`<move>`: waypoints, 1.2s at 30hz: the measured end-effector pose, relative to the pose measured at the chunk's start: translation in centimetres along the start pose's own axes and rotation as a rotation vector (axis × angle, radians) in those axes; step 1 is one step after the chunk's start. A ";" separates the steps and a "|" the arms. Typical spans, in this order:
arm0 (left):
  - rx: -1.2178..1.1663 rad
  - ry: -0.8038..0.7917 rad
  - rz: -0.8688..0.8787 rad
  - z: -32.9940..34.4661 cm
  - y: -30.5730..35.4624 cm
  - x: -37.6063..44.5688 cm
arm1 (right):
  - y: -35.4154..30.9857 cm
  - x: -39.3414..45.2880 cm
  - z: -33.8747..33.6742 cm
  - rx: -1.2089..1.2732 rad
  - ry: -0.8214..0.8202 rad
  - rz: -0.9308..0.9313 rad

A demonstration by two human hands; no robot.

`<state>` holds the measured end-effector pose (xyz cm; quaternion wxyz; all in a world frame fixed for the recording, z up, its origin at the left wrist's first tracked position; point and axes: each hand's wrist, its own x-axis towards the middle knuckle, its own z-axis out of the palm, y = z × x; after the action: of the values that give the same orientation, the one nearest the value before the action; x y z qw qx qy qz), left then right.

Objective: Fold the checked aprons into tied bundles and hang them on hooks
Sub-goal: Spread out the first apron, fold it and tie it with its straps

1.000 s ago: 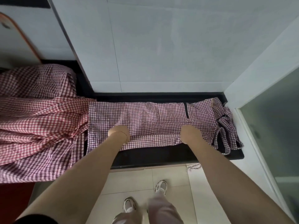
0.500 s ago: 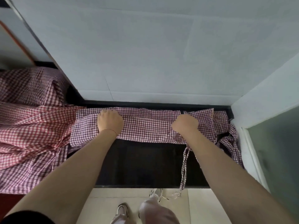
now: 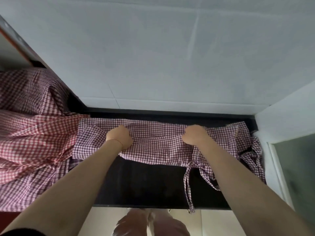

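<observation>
- Far left of the frame: a heap of red-and-white checked cotton aprons (image 3: 32, 138) is piled on the black stone counter (image 3: 150, 184), spilling over its front edge. It overlaps the left end of the one being worked on.
- Centre-left: the left hand (image 3: 119, 137) is curled into a fist, gripping a fold of the purple-and-white checked apron (image 3: 158, 147), which lies in a long band across the back of the counter, near the grey tiled wall (image 3: 153, 57).
- Centre-right: the right hand (image 3: 194, 135) pinches the same fold line, fingers bunched on the fabric.
- Lower right: a thin checked tie strap (image 3: 188, 188) dangles off the counter's front edge, and more straps lie tangled at the right end.
- What could go wrong, I reckon: the two grips aren't level, so the fold may come out crooked. That loose strap could get trapped inside the fold, leaving nothing to tie with. And the left end could drag the heap along.
</observation>
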<state>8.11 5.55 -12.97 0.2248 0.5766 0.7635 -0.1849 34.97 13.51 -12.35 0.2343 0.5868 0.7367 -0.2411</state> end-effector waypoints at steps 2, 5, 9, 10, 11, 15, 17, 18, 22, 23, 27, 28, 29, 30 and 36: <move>0.059 -0.130 0.050 -1.8 -0.2 0.3 | -0.3 -0.3 -0.9 -0.033 -0.104 0.022; 0.065 -0.175 0.061 -3.3 -0.7 0.6 | -0.3 -0.5 -1.5 -0.034 -0.115 0.044; 0.002 0.109 0.061 -3.0 -0.9 1.0 | 0.4 -0.4 -1.2 0.002 -0.030 0.079; 0.007 0.175 0.062 -2.7 -0.8 1.1 | 0.5 -0.3 -1.2 0.008 -0.002 0.080; 0.014 0.219 0.062 -2.3 -0.6 1.4 | 0.7 -0.1 -0.9 0.011 0.024 0.079; 0.092 0.191 0.038 -0.9 -0.6 1.9 | 0.9 0.5 -0.2 -0.013 0.072 0.055; 0.132 0.219 0.006 -0.1 -0.7 1.9 | 0.9 0.7 0.3 -0.026 0.100 0.059; 0.138 0.276 0.010 0.1 -0.5 1.8 | 0.9 0.8 0.6 -0.032 0.126 0.056; -0.015 0.343 0.376 0.6 3.5 0.3 | 0.6 0.1 1.3 -0.036 0.218 0.033; -0.029 0.264 0.460 0.9 5.1 -0.2 | 0.6 -0.1 1.5 -0.028 0.245 0.035; 0.107 -0.008 0.457 2.7 10.2 -1.7 | 0.4 -1.4 2.7 -0.056 0.268 0.078; 0.121 -0.024 0.421 3.1 10.7 -1.8 | 0.3 -1.7 3.0 -0.077 0.224 0.129; 0.120 -0.029 0.398 3.3 11.0 -1.8 | 0.4 -1.9 3.2 -0.086 0.159 0.196; 0.116 -0.033 0.389 3.3 11.1 -1.8 | 0.7 -2.3 3.3 -0.093 0.085 0.259; 0.098 -0.081 0.342 2.9 11.5 -2.0 | 5.2 -4.5 0.9 -0.010 -0.070 0.370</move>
<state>20.06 5.46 -14.52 0.2552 0.7003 0.6347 -0.2038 41.02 10.57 -10.69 0.3032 0.7022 0.6088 -0.2106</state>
